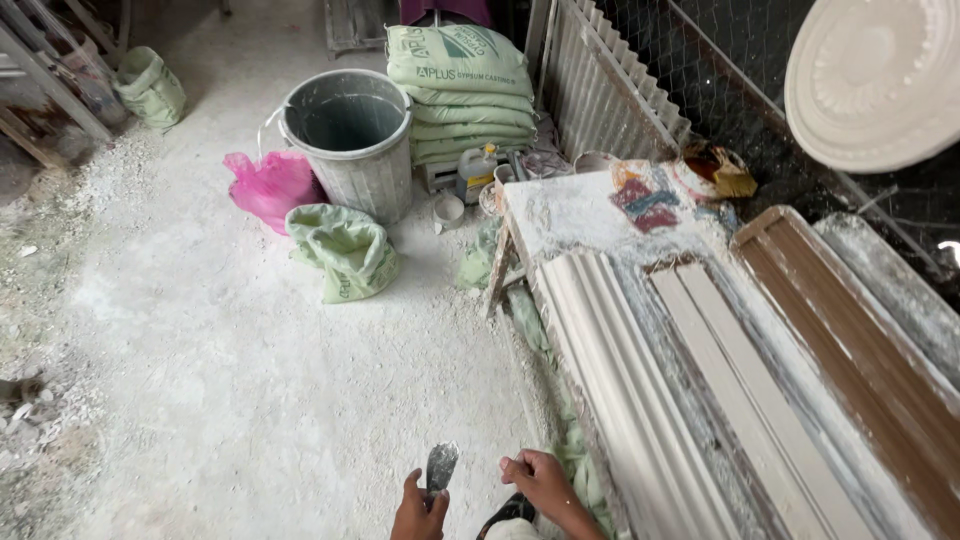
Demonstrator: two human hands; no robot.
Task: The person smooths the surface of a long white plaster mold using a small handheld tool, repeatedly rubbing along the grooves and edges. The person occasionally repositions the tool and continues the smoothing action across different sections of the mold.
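Dusty white workshop floor (250, 380). At right, a long bench (600, 215) w/ ribbed white plaster mouldings (640, 400) lying lengthwise. Far end: grey bucket (352, 135), stacked pale green sacks (462, 95), open green bag (345, 248), pink bag (270, 185). Bottom centre, left hand (420, 510) closed round the handle of a putty knife (440, 466), its short metal blade upright, smeared w/ plaster. Right hand (540, 482) just beside it, fingers loosely curled, holding nothing.
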